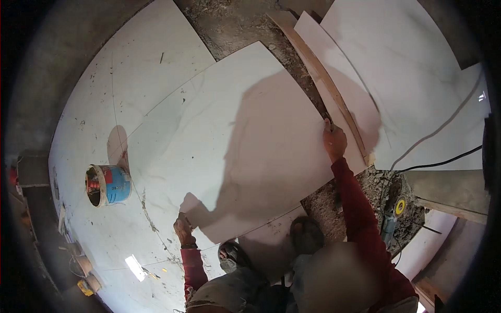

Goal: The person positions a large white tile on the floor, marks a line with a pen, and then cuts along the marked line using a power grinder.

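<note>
A large white marbled tile (261, 135) lies in front of me, slightly askew over the neighbouring floor tiles (120, 68). At its right edge my right hand (334, 141) is closed on the rim, thumb on top and the other fingers partly hidden. Down at the near left edge, my left hand (182, 228) is closed around the tile's border, its fingertips hard to make out. My shadow covers much of the tile. Beyond the right edge, a long wooden strip (334, 86) lies next to another tile piece (347, 91).
A bucket (117, 183) with a blue and red label stands on the tiles at left. An angle grinder (389, 224) with a yellow-centred disc rests on rubble at right. A dark cable (443, 161) crosses the right tiles. Rough mortar (229, 31) shows at the far side.
</note>
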### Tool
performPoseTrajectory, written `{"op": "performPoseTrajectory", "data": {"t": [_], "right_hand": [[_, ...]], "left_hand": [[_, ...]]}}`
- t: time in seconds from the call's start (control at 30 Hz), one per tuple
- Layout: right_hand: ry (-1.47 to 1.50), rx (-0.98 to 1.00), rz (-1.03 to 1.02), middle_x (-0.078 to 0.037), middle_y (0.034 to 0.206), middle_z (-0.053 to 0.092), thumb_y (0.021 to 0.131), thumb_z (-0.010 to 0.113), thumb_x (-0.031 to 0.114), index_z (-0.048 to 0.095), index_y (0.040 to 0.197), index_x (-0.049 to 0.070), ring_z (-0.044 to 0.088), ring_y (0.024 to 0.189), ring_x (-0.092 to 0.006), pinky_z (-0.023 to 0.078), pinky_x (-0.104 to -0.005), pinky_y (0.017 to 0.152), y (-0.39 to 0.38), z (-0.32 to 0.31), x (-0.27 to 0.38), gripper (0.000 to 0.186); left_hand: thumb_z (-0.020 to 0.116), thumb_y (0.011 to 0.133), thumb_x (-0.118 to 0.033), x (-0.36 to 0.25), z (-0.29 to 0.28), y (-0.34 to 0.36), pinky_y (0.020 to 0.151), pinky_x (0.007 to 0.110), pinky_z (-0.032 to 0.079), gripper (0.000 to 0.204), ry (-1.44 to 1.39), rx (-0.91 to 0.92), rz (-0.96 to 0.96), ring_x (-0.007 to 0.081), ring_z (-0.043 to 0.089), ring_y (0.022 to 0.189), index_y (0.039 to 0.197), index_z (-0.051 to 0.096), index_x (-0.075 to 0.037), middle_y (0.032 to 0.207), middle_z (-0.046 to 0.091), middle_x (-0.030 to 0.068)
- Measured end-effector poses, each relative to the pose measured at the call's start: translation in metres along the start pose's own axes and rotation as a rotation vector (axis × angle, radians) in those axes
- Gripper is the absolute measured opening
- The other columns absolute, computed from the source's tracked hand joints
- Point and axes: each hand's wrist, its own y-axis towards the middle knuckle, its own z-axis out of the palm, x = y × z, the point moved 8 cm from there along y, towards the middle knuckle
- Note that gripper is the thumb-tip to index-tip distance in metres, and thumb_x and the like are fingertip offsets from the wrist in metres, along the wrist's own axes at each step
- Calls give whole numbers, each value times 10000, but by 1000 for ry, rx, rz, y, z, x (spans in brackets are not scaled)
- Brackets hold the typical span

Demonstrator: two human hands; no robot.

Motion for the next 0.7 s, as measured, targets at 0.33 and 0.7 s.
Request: {"op": "performPoseTrajectory", "data": {"t": [0.33, 0.7], "right_hand": [[111, -27, -39, -240, 676, 598, 904, 501, 415, 650, 727, -32, 615, 681, -389, 474, -443, 671, 17, -10, -14, 503], [-165, -221, -299, -159, 902, 617, 905, 530, 219, 634, 1102, 29, 586, 830, -275, 476, -372, 756, 86, -16, 4, 293]], "left_hand": [[393, 923, -465, -45, 40, 9, 581, 333, 505, 471, -45, 64, 371, 208, 636, 691, 841, 511, -17, 781, 656, 127], [487, 889, -323, -75, 88, 54, 612, 355, 457, 404, -18, -22, 355, 209, 546, 662, 858, 599, 65, 746, 591, 137]]}}
